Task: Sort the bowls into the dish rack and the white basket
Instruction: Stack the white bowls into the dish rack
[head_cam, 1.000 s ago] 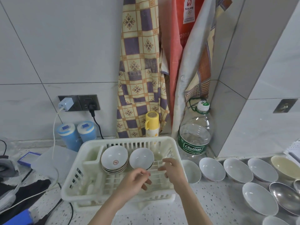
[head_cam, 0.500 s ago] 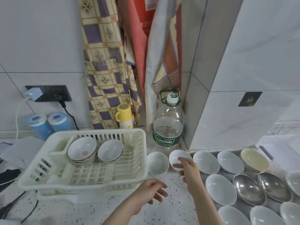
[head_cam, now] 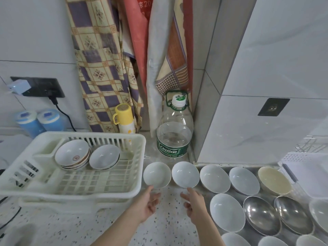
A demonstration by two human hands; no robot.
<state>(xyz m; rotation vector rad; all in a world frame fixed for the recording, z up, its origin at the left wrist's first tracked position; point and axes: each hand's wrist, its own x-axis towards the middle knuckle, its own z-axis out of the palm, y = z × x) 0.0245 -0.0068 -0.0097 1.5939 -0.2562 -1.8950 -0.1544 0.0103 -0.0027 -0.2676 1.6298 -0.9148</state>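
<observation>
The white plastic dish rack [head_cam: 99,191] stands at the left and holds a stack of bowls [head_cam: 72,155] and a single white bowl [head_cam: 104,157]. Two small white bowls [head_cam: 157,174] [head_cam: 185,174] sit on the counter just right of the rack. My left hand [head_cam: 148,204] is open with its fingertips at the near rim of the left one. My right hand [head_cam: 194,203] is open just below the right one. Several more white bowls [head_cam: 214,178], a cream bowl [head_cam: 274,180] and steel bowls [head_cam: 260,214] lie in rows to the right. The white basket [head_cam: 308,167] shows at the right edge.
A large water bottle [head_cam: 174,132] stands behind the two small bowls, beside a yellow flask [head_cam: 124,118]. Aprons hang on the wall above. Two blue-lidded jars [head_cam: 39,119] and a plugged-in cable [head_cam: 63,112] are behind the rack. A tiled column juts out at the right.
Both hands have left the dish rack and moved right and down to the two small bowls on the counter. The view has swung right, showing more bowls.
</observation>
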